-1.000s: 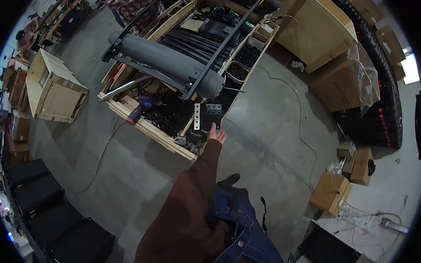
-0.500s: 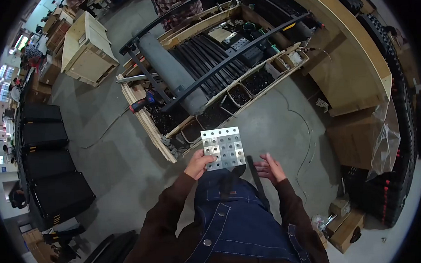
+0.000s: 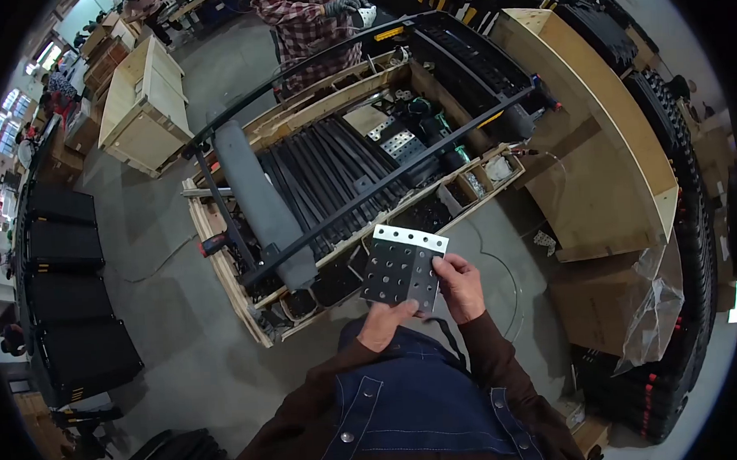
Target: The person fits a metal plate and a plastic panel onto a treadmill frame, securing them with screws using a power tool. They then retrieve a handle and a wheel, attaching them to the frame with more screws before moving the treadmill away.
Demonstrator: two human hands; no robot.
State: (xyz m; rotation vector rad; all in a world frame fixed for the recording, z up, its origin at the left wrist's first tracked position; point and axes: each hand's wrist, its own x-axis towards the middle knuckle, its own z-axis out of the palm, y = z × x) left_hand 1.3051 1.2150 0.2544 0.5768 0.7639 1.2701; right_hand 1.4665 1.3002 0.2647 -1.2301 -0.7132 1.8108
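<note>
A square metal plate with rows of round holes [image 3: 401, 268] is held in front of my body, its far edge bright and the rest dark. My left hand [image 3: 383, 324] grips its near edge, thumb on the face. My right hand [image 3: 461, 285] pinches its right edge. Beyond it stands a wooden crate [image 3: 226, 273] filled with dark bars [image 3: 329, 170]. A grey padded roller [image 3: 260, 203] and a black frame [image 3: 359, 199] lie across the crate. More perforated plates [image 3: 403, 145] sit inside it.
A co-worker in a checked shirt [image 3: 304, 27] stands behind the crate, gloved hands holding a small white part. A red-and-black power tool [image 3: 214, 244] is at the crate's left. Large wooden box [image 3: 599, 138] right, open wooden box [image 3: 143, 108] left, stacked black cases [image 3: 86, 349] far left.
My right hand has closed on the plate, which has tilted and moved slightly right. My left hand has shifted to its near edge. The view has shifted, showing more of the co-worker.
</note>
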